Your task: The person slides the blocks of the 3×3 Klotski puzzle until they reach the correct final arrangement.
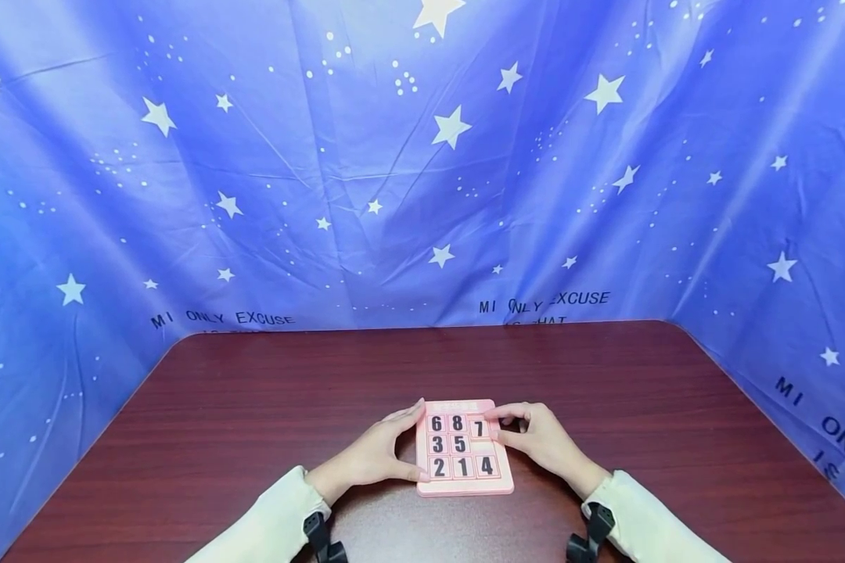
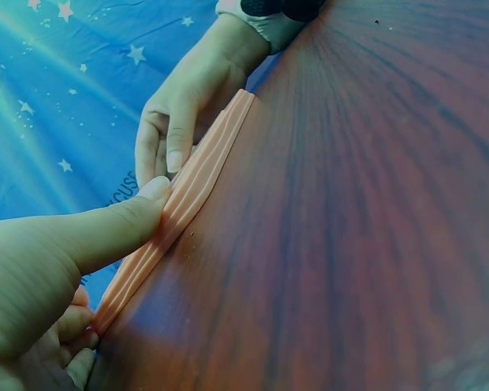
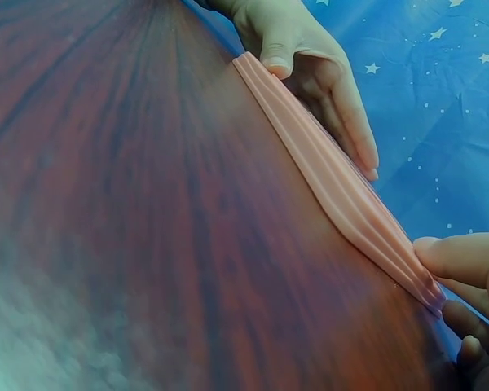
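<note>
A pink sliding number puzzle (image 1: 465, 489) lies on the table, its rows reading 6 8 7, then 3 5 and a gap, then 2 1 4. The 7 tile (image 1: 479, 428) sits slightly lower than its row, partly over the gap. My left hand (image 1: 373, 453) holds the puzzle's left side, thumb at the lower corner and fingers at the upper one. At the right edge, thumb and forefinger of my right hand (image 1: 545, 438) hold the puzzle beside the 7 tile. Both wrist views show only the puzzle's ridged side (image 2: 200, 179), its numbers hidden.
The dark red wooden table (image 1: 253, 391) extends around the puzzle. Behind it and along both sides hangs a blue cloth (image 1: 366, 156) with white stars and printed lettering. A black wrist mount (image 1: 591, 532) sits on each pale sleeve.
</note>
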Tool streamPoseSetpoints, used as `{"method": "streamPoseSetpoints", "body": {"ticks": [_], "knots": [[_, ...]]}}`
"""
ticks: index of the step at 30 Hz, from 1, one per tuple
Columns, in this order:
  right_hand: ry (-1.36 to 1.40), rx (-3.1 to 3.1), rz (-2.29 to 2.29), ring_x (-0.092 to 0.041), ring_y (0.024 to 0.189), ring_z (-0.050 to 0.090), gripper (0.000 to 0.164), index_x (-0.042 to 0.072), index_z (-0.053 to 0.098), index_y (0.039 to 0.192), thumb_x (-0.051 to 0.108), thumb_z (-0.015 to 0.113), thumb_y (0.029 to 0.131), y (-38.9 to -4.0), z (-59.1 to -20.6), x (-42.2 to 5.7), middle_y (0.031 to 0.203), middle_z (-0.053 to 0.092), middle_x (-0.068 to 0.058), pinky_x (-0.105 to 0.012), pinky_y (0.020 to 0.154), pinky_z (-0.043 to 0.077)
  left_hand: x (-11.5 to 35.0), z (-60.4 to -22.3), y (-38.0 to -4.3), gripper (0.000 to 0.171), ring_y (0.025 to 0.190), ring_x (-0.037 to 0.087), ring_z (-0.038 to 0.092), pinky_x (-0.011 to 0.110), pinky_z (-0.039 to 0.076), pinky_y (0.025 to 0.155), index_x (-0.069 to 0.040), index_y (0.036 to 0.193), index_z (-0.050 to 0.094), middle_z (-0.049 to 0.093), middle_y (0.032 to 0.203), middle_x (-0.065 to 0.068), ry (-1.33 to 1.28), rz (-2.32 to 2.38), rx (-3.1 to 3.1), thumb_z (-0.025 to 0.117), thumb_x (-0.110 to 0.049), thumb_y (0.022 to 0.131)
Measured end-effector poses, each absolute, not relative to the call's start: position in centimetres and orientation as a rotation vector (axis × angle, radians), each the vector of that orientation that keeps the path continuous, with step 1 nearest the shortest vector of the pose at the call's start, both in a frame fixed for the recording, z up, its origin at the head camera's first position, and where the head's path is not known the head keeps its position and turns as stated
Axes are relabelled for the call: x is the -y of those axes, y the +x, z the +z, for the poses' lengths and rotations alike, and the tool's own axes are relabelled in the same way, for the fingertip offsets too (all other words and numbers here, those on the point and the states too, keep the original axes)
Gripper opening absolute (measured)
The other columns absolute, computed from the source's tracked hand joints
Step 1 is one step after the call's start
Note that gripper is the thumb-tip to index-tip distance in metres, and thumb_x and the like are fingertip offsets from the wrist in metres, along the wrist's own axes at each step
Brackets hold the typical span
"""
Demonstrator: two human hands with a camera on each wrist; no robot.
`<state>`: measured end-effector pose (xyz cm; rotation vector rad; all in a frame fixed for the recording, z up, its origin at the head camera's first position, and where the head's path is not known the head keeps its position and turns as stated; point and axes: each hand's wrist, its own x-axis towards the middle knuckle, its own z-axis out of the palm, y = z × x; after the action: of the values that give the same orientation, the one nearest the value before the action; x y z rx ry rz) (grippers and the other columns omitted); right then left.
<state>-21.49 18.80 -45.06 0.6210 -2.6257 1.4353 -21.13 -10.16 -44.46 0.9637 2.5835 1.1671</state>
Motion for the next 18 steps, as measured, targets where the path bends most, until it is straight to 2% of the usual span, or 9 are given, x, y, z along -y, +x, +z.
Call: {"method": "streamPoseSetpoints", "body": {"ticks": [9,18], "knots": [[0.734,2.649,1.469,-0.004,0.063,0.049,0.017,0.009,0.074,0.097,0.014,0.073,0.081,-21.63,-45.12,-19.28,0.080,0.064,0.001,-0.021,0.054,0.042,10.10,-44.41,-21.06,0.100,0.139,0.029,0.027,0.050,0.024,0.111,0.004,0.145,0.030,0.027,0.153,0.014,0.952,1.173,-2.575,0.084,-0.032,0.068],[0.786,2.661,1.521,-0.005,0.064,0.054,0.014,0.009,0.074,0.094,0.013,0.073,0.080,-21.82,-45.05,-19.50,0.076,0.064,0.003,-0.021,0.057,0.046,10.23,-44.61,-21.19,0.101,0.138,0.030,0.027,0.051,0.025,0.110,0.004,0.144,0.030,0.027,0.153,0.015,0.978,1.147,-2.594,0.083,-0.035,0.068]]}}
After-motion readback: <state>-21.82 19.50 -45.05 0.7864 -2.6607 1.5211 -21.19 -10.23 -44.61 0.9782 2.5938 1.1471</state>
